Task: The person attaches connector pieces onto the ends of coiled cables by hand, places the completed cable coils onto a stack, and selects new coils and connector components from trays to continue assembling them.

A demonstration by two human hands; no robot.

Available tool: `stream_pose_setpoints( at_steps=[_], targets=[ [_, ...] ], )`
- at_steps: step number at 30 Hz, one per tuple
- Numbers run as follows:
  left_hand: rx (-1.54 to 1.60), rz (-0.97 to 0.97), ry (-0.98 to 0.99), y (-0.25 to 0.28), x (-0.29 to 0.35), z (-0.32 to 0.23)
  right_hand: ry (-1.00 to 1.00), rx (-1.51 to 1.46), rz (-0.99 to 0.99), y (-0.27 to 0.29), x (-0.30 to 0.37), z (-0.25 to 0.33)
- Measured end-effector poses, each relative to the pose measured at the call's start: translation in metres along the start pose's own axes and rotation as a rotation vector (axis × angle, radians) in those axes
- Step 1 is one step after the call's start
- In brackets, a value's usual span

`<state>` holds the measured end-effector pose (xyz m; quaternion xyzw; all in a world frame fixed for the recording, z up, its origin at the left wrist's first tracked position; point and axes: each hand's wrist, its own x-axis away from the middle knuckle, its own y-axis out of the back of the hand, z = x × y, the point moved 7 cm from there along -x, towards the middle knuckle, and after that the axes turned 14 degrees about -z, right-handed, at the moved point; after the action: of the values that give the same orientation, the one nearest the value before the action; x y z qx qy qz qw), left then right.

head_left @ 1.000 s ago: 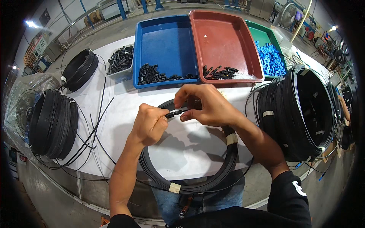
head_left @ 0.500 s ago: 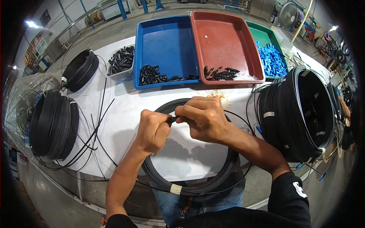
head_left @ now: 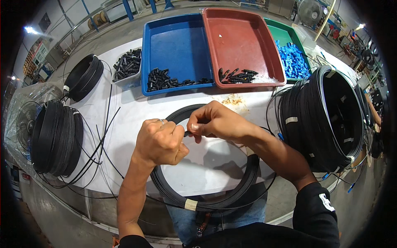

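Above the middle of the table, my left hand (head_left: 160, 142) is curled into a fist, a ring on one finger, around a small black piece (head_left: 187, 133). Thumb and fingertips of my right hand (head_left: 216, 121) pinch at the same piece from the right. Only a short bit of it shows between the hands; it looks like a cable end or connector part. Beneath both hands lies a coil of black cable (head_left: 171, 194), bound with pale tape and partly overhanging the table's near edge.
A blue tray (head_left: 175, 41) and a red tray (head_left: 244, 37) hold black connector parts. Blue connectors fill a green tray (head_left: 285, 29); a clear bin (head_left: 128, 82) holds more black parts. Cable coils stand at left (head_left: 58, 140) and right (head_left: 297, 124), with loose cables trailing.
My left hand has turned, its knuckles now facing up, and moved slightly left. My right hand has shifted its fingers on the black piece, less of which shows. The view has shifted slightly.
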<state>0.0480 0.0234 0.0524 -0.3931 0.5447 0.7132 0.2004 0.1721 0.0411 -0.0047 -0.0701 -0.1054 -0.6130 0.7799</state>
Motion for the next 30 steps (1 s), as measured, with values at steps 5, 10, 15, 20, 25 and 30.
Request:
stream_pose_setpoints(
  at_steps=[5, 10, 15, 20, 25, 30],
  targets=[
    [0.148, -0.054, 0.223, -0.008, 0.016, 0.022, 0.675, 0.214, -0.198, 0.001, 0.009, 0.035],
    [0.324, -0.099, 0.416, -0.014, 0.017, 0.031, 1.358, 0.571, -0.491, -0.006, 0.042, 0.05],
    [0.075, -0.044, 0.096, -0.008, 0.011, 0.006, 0.657, 0.3, -0.306, 0.001, 0.017, 0.036],
    [0.011, 0.012, -0.021, -0.01, 0.008, -0.009, 0.09, 0.135, -0.065, 0.003, 0.002, 0.011],
    [0.125, 0.045, 0.133, -0.013, 0.012, 0.012, 0.278, 0.169, -0.121, 0.002, 0.0, 0.015],
    [0.363, -0.03, 0.408, -0.017, 0.023, 0.038, 1.069, 0.449, -0.402, -0.003, 0.03, 0.044]
  ],
)
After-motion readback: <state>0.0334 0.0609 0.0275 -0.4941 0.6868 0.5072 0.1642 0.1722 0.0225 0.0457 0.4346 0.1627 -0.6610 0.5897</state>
